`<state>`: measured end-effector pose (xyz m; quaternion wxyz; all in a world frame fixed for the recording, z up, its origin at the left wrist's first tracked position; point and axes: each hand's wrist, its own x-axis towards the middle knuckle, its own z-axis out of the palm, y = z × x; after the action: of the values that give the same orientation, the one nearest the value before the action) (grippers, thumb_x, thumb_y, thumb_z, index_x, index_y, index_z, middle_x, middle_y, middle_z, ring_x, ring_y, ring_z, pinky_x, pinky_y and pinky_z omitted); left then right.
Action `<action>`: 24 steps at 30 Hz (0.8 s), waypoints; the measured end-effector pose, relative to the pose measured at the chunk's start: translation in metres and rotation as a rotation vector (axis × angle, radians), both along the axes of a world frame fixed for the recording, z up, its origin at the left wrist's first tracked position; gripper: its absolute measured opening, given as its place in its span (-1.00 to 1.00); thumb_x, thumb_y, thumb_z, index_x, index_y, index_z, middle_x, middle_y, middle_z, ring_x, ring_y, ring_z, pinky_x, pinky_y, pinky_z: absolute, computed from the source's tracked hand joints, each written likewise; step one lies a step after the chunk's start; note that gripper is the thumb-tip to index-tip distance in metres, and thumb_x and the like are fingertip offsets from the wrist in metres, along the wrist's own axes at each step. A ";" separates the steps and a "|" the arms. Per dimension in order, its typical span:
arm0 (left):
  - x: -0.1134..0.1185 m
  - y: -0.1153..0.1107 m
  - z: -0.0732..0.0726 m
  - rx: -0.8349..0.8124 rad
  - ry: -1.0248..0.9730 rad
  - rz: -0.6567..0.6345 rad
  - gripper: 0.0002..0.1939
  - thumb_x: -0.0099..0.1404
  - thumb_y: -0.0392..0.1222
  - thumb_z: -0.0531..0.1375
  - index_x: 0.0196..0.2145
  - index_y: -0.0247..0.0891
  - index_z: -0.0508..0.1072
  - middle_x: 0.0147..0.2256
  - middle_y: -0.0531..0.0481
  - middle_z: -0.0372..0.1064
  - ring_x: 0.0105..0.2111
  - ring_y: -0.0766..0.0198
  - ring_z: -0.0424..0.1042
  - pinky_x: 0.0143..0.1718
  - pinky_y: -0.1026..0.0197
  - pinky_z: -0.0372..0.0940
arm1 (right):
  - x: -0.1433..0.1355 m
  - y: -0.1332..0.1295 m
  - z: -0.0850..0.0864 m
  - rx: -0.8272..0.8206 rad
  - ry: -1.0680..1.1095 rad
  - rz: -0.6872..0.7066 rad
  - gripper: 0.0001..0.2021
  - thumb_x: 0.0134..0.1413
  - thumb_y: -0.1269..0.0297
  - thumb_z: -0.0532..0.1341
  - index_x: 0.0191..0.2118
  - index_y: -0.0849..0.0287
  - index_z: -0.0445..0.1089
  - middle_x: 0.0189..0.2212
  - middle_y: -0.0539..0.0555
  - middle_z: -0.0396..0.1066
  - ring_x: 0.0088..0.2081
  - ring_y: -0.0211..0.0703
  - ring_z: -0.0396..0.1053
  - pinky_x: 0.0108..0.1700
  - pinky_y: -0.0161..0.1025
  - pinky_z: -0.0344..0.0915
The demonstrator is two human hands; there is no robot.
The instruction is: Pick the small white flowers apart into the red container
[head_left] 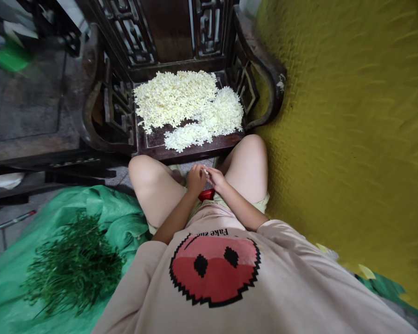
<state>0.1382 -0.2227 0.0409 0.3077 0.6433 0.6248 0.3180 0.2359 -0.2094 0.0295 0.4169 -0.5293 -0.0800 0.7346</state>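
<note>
My left hand and my right hand meet in front of my lap, between my bent knees. Both have their fingers closed and drawn together. A small white flower shows at the fingertips of my right hand, close against my left fingers. What my left fingers hold is hidden. Just below the hands, a red object lies against my lap, its kind unclear. Beyond my knees, loose pale flowers cover much of a dark wooden chair seat, with a whiter heap at the right and front.
The chair's curved armrests stand on both sides. At left, a dark wooden table bears a green container. Green stems lie on a green plastic sheet beside me. A yellow textured surface rises at right.
</note>
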 end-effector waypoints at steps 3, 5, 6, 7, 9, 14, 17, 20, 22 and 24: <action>-0.002 -0.001 0.004 0.008 0.002 0.036 -0.89 0.19 -0.28 0.05 -0.31 -0.22 0.34 -0.37 -0.06 0.31 -0.28 0.17 0.27 -0.15 0.13 0.13 | 0.002 0.004 0.003 -0.022 0.092 0.028 -0.95 0.02 0.39 0.17 -0.44 0.22 0.33 -0.63 -0.02 0.40 -0.58 -0.33 0.35 -0.48 -0.40 0.30; -0.002 -0.002 0.007 0.010 0.023 0.043 -0.89 0.18 -0.27 0.07 -0.30 -0.22 0.36 -0.37 -0.06 0.33 -0.27 0.15 0.28 -0.13 0.12 0.11 | 0.003 0.006 0.004 -0.037 0.125 0.051 -0.92 0.05 0.38 0.15 -0.44 0.22 0.32 -0.64 -0.01 0.39 -0.59 -0.32 0.34 -0.50 -0.39 0.30; -0.002 -0.002 0.007 0.013 0.037 0.036 -0.88 0.17 -0.27 0.09 -0.30 -0.21 0.37 -0.38 -0.07 0.34 -0.26 0.13 0.27 -0.11 0.10 0.10 | 0.003 0.007 0.005 -0.054 0.139 0.056 -0.90 0.07 0.38 0.12 -0.44 0.22 0.32 -0.65 -0.01 0.39 -0.59 -0.32 0.34 -0.50 -0.39 0.30; -0.002 -0.002 0.007 0.016 0.049 0.020 -0.87 0.16 -0.26 0.10 -0.29 -0.21 0.37 -0.38 -0.07 0.35 -0.24 0.12 0.27 -0.09 0.09 0.08 | 0.003 0.008 0.005 -0.073 0.153 0.053 -0.87 0.09 0.39 0.09 -0.44 0.22 0.31 -0.65 -0.02 0.38 -0.60 -0.32 0.33 -0.51 -0.40 0.29; -0.002 -0.002 0.007 0.018 0.065 -0.043 -0.85 0.13 -0.27 0.13 -0.28 -0.19 0.39 -0.40 -0.07 0.36 -0.23 0.09 0.26 -0.06 0.06 0.05 | 0.005 0.010 0.006 -0.112 0.188 0.026 -0.81 0.12 0.42 0.03 -0.48 0.22 0.29 -0.68 -0.02 0.34 -0.62 -0.34 0.30 -0.52 -0.42 0.27; 0.000 -0.003 0.009 0.029 0.038 -0.160 -0.86 0.11 -0.21 0.17 -0.32 -0.18 0.43 -0.36 -0.07 0.38 -0.22 0.08 0.25 -0.03 0.04 0.03 | 0.008 0.013 0.006 -0.083 0.234 0.016 -0.78 0.10 0.42 0.04 -0.56 0.17 0.19 -0.73 -0.06 0.22 -0.65 -0.36 0.21 -0.55 -0.45 0.25; 0.000 -0.004 0.013 0.050 -0.029 -0.090 -0.86 0.15 -0.17 0.14 -0.30 -0.19 0.42 -0.32 -0.08 0.37 -0.20 0.10 0.26 -0.01 0.06 0.05 | 0.008 0.013 0.007 -0.069 0.235 0.006 -0.82 0.07 0.44 0.05 -0.53 0.18 0.20 -0.69 -0.05 0.25 -0.64 -0.38 0.21 -0.55 -0.46 0.25; -0.004 -0.002 0.013 0.068 -0.118 0.068 -0.81 0.19 -0.16 0.11 -0.24 -0.20 0.42 -0.22 -0.09 0.34 -0.15 0.15 0.27 -0.02 0.11 0.09 | 0.006 0.012 0.009 -0.085 0.238 -0.014 -0.85 0.06 0.46 0.04 -0.49 0.20 0.24 -0.67 -0.04 0.29 -0.64 -0.37 0.22 -0.54 -0.46 0.25; -0.008 0.002 0.008 0.016 -0.196 0.115 -0.79 0.19 -0.15 0.11 -0.23 -0.21 0.42 -0.19 -0.09 0.32 -0.16 0.18 0.29 -0.06 0.14 0.14 | 0.004 0.010 0.011 -0.085 0.242 0.010 -0.85 0.06 0.46 0.02 -0.48 0.20 0.24 -0.68 -0.05 0.29 -0.65 -0.37 0.20 -0.56 -0.45 0.23; -0.011 0.005 0.000 -0.082 -0.274 0.111 -0.82 0.16 -0.16 0.13 -0.27 -0.21 0.44 -0.24 -0.06 0.34 -0.22 0.21 0.31 -0.13 0.17 0.19 | 0.003 0.009 0.011 -0.078 0.237 0.055 -0.84 0.06 0.46 0.01 -0.48 0.20 0.25 -0.70 -0.06 0.27 -0.67 -0.36 0.18 -0.58 -0.45 0.21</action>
<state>0.1269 -0.2176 0.0414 0.3982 0.5452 0.6239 0.3936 0.2392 -0.2004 0.0404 0.3825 -0.4520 -0.0160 0.8057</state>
